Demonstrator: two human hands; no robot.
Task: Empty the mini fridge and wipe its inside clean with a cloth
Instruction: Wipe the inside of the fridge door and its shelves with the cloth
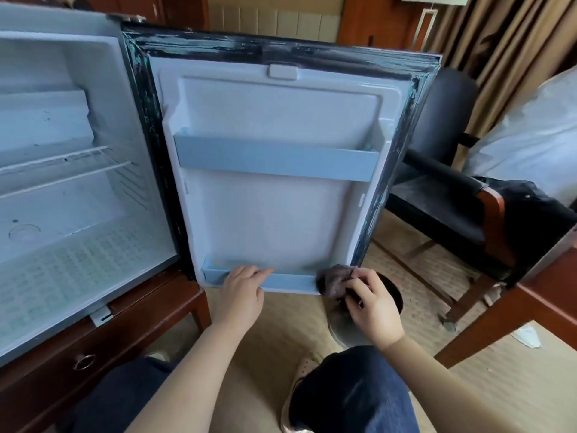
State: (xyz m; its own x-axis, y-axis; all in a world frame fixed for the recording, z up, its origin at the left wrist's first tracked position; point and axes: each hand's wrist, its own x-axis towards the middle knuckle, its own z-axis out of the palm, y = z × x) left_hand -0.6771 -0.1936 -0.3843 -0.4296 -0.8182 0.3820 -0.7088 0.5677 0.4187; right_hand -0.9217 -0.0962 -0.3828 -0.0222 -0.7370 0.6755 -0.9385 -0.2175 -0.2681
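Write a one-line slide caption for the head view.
Left hand rests on the lower shelf of the open mini-fridge door while the right hand presses a brown cloth to the shelf's end.

No text, label, brand or number can be read here. A round moulded mark [24,231] on the floor of the fridge [93,254] may carry lettering, but it is too blurred to tell.
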